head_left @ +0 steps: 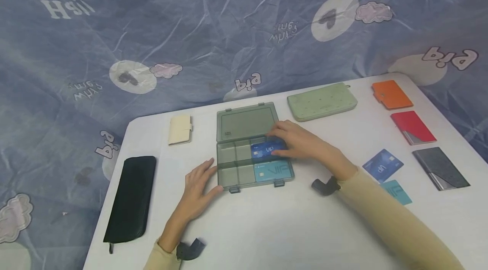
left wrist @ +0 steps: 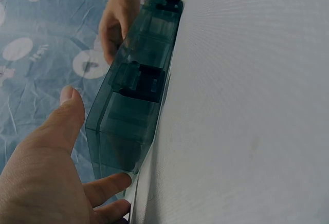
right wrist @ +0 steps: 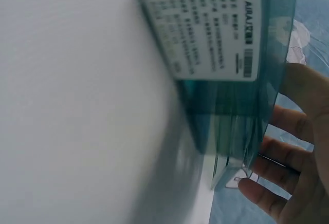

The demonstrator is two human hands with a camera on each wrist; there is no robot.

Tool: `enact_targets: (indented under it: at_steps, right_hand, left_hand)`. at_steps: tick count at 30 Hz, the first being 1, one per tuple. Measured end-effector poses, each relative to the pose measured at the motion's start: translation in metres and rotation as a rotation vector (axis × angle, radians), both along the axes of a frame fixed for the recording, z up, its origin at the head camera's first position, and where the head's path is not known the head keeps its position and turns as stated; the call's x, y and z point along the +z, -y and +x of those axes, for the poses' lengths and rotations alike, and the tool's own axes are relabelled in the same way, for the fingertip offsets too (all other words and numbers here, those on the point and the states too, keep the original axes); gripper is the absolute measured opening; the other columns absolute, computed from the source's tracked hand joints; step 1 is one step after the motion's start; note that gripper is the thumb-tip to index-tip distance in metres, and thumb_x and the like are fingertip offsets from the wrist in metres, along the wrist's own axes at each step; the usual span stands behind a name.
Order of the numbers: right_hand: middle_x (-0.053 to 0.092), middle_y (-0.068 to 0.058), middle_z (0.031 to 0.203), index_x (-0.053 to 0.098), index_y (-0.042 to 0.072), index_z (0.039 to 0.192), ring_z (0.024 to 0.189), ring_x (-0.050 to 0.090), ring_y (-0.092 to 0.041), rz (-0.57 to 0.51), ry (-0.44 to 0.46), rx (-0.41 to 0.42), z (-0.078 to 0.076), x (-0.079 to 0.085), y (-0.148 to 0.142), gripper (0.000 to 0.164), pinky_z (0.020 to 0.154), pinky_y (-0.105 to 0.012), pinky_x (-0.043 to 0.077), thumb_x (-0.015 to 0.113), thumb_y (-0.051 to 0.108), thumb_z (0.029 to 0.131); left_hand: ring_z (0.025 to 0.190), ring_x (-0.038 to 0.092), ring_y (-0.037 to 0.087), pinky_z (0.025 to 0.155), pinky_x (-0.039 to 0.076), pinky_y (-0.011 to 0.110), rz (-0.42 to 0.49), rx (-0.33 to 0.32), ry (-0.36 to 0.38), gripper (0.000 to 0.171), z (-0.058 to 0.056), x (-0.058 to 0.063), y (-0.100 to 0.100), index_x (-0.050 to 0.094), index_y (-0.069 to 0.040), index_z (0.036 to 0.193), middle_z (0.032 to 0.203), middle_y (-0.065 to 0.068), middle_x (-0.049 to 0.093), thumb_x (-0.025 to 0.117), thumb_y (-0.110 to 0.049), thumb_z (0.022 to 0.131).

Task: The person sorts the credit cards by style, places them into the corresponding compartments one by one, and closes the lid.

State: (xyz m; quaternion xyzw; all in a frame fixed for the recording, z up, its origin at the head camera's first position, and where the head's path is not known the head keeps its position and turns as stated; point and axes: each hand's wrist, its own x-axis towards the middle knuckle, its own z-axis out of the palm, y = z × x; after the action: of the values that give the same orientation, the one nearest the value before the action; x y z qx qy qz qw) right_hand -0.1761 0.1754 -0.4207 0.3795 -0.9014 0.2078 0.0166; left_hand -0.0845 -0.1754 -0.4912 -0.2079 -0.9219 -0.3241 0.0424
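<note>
A translucent green compartment box (head_left: 227, 176) lies with its lid (head_left: 247, 122) folded back. A dark blue card (head_left: 261, 150) sits in the upper right compartment and a teal card (head_left: 271, 171) in the lower right one. My left hand (head_left: 197, 189) is at the box's left side, fingers and thumb spread; in the left wrist view its lower fingertips (left wrist: 122, 181) touch the box's end. Over the box's right side is my right hand (head_left: 299, 139), its thumb at the blue card and its fingers near the hinge. In the right wrist view the box's labelled underside (right wrist: 205, 36) hides the thumb.
Another blue card (head_left: 383, 165) and a teal card (head_left: 397, 192) lie right of my forearm. Orange (head_left: 392, 94), red (head_left: 413, 126) and dark grey (head_left: 440, 168) card holders line the right. A green pouch (head_left: 322, 101), cream holder (head_left: 180, 129) and black zip case (head_left: 131, 200) surround the box.
</note>
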Motion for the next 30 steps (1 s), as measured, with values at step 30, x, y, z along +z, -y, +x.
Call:
enact_targets:
  at_steps: [30]
  right_hand:
    - [0.032,-0.029,0.142,0.046,0.003,0.134,0.128,0.027,-0.050,0.145,0.378,-0.475,0.107,0.004,-0.148,0.080,0.096,-0.067,0.025,0.062,0.059,0.079]
  left_hand:
    - [0.135,0.028,0.028,0.102,0.017,0.049,-0.006,-0.008,0.000,0.056,0.001,0.002,0.000,0.049,-0.013,0.133,0.148,0.008,0.034,0.062,-0.042,0.086]
